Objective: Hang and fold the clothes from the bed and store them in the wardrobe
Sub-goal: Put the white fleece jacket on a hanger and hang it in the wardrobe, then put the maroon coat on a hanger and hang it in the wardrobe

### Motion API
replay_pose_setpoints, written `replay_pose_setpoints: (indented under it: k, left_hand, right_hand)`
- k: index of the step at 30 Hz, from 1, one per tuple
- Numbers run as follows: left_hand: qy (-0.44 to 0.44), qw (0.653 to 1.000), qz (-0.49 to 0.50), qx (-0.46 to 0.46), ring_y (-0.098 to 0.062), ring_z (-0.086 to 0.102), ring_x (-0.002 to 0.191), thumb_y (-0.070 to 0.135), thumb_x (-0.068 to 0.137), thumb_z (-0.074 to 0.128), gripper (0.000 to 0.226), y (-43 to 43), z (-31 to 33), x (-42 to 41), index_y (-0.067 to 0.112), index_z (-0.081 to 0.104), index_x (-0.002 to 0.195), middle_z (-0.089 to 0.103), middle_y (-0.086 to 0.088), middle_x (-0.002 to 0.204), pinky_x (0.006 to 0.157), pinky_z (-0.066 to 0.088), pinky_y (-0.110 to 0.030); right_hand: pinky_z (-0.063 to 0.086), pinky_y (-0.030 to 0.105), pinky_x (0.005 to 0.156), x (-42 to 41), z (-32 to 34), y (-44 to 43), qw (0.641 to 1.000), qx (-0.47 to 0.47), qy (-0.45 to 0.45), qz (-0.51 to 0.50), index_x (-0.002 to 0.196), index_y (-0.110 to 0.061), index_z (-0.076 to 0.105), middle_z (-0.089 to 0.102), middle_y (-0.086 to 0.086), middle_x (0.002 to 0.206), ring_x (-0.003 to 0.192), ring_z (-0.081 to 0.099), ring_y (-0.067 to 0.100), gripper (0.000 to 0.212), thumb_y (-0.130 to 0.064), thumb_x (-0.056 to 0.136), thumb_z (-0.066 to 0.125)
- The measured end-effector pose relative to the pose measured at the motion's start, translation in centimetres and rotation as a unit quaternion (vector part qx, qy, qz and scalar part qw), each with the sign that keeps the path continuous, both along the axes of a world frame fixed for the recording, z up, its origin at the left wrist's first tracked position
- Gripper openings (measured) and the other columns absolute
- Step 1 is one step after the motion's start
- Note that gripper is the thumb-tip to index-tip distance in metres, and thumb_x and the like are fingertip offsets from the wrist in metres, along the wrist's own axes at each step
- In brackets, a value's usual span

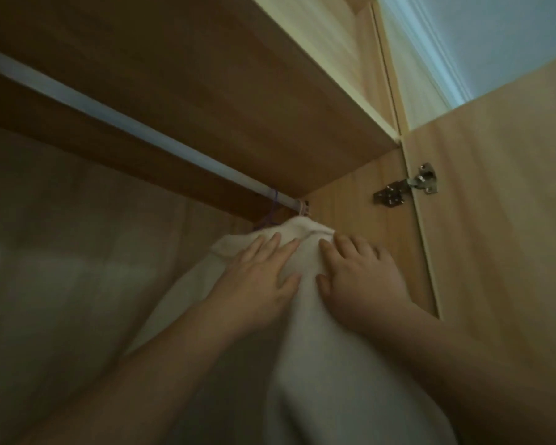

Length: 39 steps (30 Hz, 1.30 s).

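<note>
A white garment [305, 316] hangs inside the wardrobe from the white rail [116, 120], at the rail's right end by the side wall. A thin purple hanger hook [49, 200] loops over the rail just left of it. My left hand [260, 277] lies flat on the garment's left shoulder, fingers spread. My right hand [360, 274] rests flat on its right shoulder, fingers apart. Neither hand grips the cloth. The hanger under the garment is hidden.
A wooden shelf [206, 75] runs just above the rail. The wardrobe's right side wall [360, 207] carries a metal hinge [405, 184], and the open door [501, 220] stands to the right. The dim back panel [61, 236] fills the left.
</note>
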<state>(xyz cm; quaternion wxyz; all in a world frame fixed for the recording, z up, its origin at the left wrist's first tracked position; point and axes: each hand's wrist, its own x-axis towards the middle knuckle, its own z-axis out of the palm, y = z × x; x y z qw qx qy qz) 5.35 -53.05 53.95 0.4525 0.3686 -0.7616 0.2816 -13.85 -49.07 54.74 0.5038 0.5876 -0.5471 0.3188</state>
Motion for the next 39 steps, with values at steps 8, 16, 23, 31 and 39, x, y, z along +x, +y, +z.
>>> replay_pose_setpoints:
  k: [8,16,23,31,39]
  left_hand:
    - [-0.038,0.997,-0.048,0.049,-0.016,-0.005,0.153,0.071,0.079,0.005,0.079,7.8,-8.9,-8.4,0.046,-0.003,0.153,0.001,0.009,0.167,0.124,0.008,-0.043]
    - [-0.110,0.973,-0.164,0.123,-0.027,0.020,0.150,0.060,0.090,0.027,0.071,19.2,-25.9,-20.1,0.032,0.030,0.154,0.029,-0.003,0.162,0.119,0.028,-0.046]
    - [-0.134,0.899,-0.312,0.277,-0.008,-0.014,0.150,0.068,0.086,0.014,0.071,34.9,-40.5,-36.1,0.050,-0.008,0.151,-0.001,0.014,0.166,0.121,0.005,-0.033]
    - [-0.240,0.805,-0.406,0.360,-0.026,0.005,0.153,0.059,0.092,0.033,0.071,53.9,-50.5,-53.0,0.034,0.019,0.157,0.014,-0.004,0.166,0.122,0.013,-0.044]
    - [-0.323,0.708,-0.498,0.383,-0.034,0.014,0.151,0.046,0.097,0.046,0.067,67.4,-58.3,-65.5,0.025,0.023,0.157,0.019,-0.013,0.164,0.122,0.016,-0.046]
  right_hand:
    - [0.014,0.047,0.122,-7.3,-12.4,11.4,0.994,0.081,-0.059,-0.051,0.156,-0.032,0.017,0.017,-0.001,0.165,0.153,0.010,0.024,0.067,-0.061,0.095,0.017]
    - [0.028,0.048,0.118,-18.6,-29.4,28.7,0.971,0.112,-0.178,-0.115,0.149,-0.024,0.042,0.034,0.003,0.159,0.149,0.025,0.025,0.063,-0.047,0.091,0.053]
    - [0.019,0.048,0.121,-29.2,-41.6,48.1,0.912,0.179,-0.303,-0.213,0.154,-0.029,0.030,0.024,0.001,0.163,0.152,0.014,0.025,0.069,-0.043,0.093,0.058]
    - [0.026,0.051,0.117,-40.6,-51.8,71.2,0.811,0.239,-0.399,-0.354,0.151,-0.020,0.038,0.032,0.008,0.160,0.149,0.023,0.031,0.065,-0.038,0.091,0.053]
    - [0.026,0.050,0.118,-48.8,-58.3,84.1,0.718,0.223,-0.497,-0.434,0.150,-0.020,0.040,0.036,0.008,0.158,0.148,0.024,0.031,0.067,-0.032,0.087,0.058]
